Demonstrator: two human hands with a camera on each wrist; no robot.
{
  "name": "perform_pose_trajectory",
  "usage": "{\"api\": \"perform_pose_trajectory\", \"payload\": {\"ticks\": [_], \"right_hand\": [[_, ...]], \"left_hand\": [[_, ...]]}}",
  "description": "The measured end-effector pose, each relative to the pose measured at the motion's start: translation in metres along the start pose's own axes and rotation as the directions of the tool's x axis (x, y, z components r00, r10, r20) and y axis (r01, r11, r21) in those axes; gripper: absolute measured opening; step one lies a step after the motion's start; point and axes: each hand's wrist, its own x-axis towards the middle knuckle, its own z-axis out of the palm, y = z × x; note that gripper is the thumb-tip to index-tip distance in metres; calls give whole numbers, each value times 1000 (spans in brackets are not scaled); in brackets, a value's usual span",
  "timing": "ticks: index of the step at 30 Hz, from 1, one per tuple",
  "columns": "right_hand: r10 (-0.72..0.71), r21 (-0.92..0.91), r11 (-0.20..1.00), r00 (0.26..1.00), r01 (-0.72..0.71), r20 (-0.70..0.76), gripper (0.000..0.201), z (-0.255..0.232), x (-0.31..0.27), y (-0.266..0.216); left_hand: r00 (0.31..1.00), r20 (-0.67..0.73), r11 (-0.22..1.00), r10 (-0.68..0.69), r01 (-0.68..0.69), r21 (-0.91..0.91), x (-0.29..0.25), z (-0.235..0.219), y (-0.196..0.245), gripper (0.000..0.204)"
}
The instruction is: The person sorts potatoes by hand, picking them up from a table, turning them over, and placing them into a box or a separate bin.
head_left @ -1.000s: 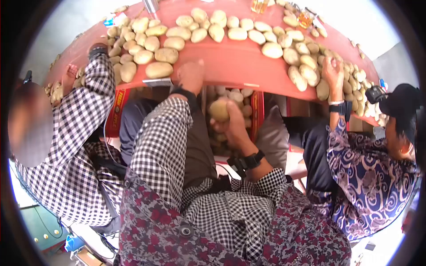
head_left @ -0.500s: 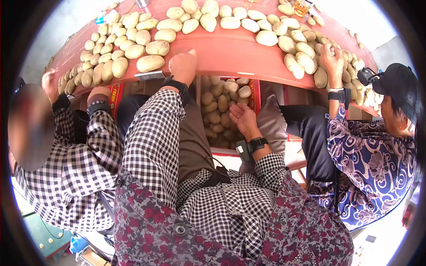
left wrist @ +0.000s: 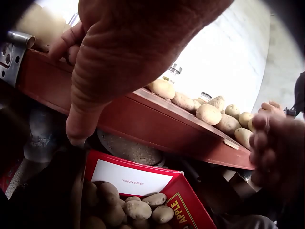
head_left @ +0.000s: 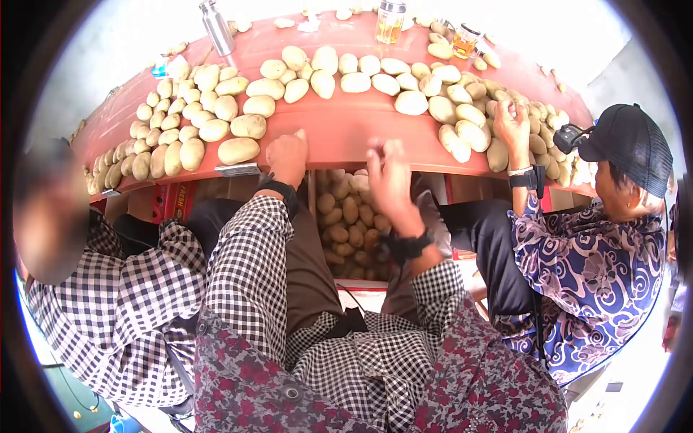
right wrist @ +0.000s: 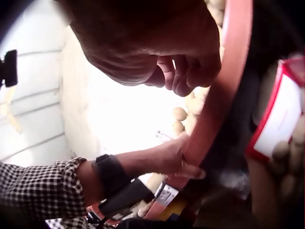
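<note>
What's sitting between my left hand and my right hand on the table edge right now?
In the head view, only a bare stretch of the round red table rim lies between the left hand and the right hand; below that gap sits the red cardboard box of potatoes.

A curved red worktop [head_left: 346, 123] stands under very bright daylight. Behind it is a pale grey wall [head_left: 94, 50]. A slim metal bottle [head_left: 217, 27] and two glass jars [head_left: 390, 19] stand at the far edge of it.
</note>
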Motion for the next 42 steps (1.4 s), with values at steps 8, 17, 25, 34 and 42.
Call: {"api": "perform_pose_trajectory", "payload": {"ticks": [8,17,25,34,42], "right_hand": [[1,-562,826,996,48,87,57,1,103,67],[237,-733,676,964,-75,121,45,-7,117,74],[291,-688,725,919,-30,266,48,-7,85,79],[316,117,924,898,-365,307,40,-41,40,49],[506,414,-499,132,-761,853,49,9,-115,53]], "left_hand": [[999,-25,999,-34,34,-28,8,19,-1,13],[999,29,1000,-14,14,-3,9,7,0,9],[997,-65,997,37,-33,66,7,19,3,6],[997,11,997,75,-75,34,7,7,1,10],[997,17,997,72,-72,30,6,6,1,11]]}}
